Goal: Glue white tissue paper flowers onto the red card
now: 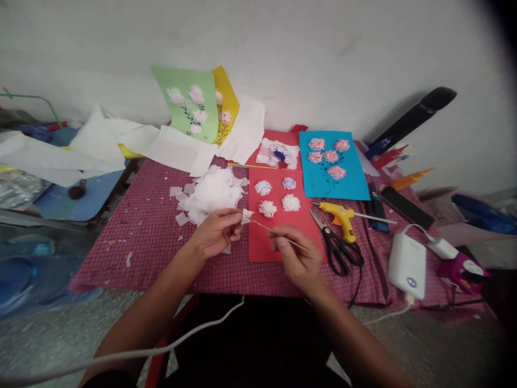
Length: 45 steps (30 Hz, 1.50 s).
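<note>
My left hand (220, 233) pinches a small square of white tissue paper (246, 216) between thumb and fingertips. In my right hand (297, 257) is a thin wooden stick (260, 223), its far tip touching or very near the tissue square. Beneath the stick lies a sheet of red paper (264, 250) bearing several fluffy tissue flowers (291, 202), some white and some flecked with purple. Just beyond my left hand sits a heaped pile of cut white tissue squares (216, 188).
To the right are black-handled scissors (339, 250), a yellow glue gun (342, 218) and a white power bank (407, 264). A blue card (357, 183) with pink flowers lies behind. A green card (163, 89) leans on the wall. Long white paper strips (173, 148) trail leftward.
</note>
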Each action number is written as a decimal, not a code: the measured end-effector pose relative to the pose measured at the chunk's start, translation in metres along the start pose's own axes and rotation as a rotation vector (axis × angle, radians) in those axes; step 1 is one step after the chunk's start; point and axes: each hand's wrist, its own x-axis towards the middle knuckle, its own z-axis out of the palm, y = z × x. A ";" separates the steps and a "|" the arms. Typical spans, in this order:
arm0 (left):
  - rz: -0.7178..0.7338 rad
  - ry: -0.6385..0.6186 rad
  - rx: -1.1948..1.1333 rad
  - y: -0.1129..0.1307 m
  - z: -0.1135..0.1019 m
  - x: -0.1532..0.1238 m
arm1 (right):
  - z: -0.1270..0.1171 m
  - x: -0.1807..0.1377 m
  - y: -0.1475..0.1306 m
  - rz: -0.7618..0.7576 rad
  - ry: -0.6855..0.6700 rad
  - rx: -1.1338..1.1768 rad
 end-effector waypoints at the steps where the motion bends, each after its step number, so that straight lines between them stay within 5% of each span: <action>1: -0.007 -0.006 0.004 -0.002 0.001 0.000 | 0.000 0.000 0.001 0.005 -0.003 -0.002; 18: 0.042 -0.056 0.243 -0.014 0.003 0.000 | -0.005 -0.006 0.009 0.122 0.071 -0.015; 25: 0.108 -0.122 0.667 -0.023 0.012 -0.005 | -0.019 -0.012 0.011 0.246 0.130 0.119; 31: 0.353 -0.220 1.124 -0.021 0.025 -0.002 | -0.035 0.003 0.007 0.260 0.086 0.228; 41: 0.837 -0.390 1.530 0.012 0.065 0.066 | -0.050 0.087 0.018 0.128 0.294 0.011; 45: 0.821 -0.450 1.608 0.024 0.068 0.098 | -0.052 0.110 0.029 0.243 0.160 0.151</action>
